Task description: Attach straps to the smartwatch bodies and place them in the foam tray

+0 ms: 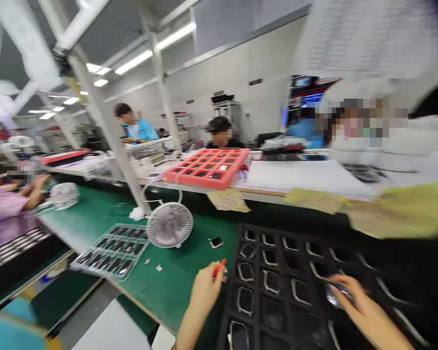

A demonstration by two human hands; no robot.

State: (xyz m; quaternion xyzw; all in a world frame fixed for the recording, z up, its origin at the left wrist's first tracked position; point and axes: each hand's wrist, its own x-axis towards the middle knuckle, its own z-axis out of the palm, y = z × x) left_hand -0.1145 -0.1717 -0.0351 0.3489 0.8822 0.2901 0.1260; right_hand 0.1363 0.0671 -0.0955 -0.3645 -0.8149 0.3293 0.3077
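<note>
My left hand [205, 287] is closed around a small orange-red tool [220, 268], whose kind I cannot make out. It is just left of a black compartment tray [224, 318]. Over that tray my right hand [361, 306] is closed on a shiny silver piece [335, 296] that looks like a watch case; motion blurs it. Many tray pockets hold rounded-square watch frames [246, 300] with metal rims. On the green bench beyond my left hand lies a single small dark-faced watch piece [216, 242].
A small white fan [170, 224] stands on the green bench [138, 291] beside a clear plastic tray [81, 265] of dark parts. A red foam tray [219, 182] sits on the shelf above, with yellow notes [229, 200] below. A person in pink [7, 209] works at left.
</note>
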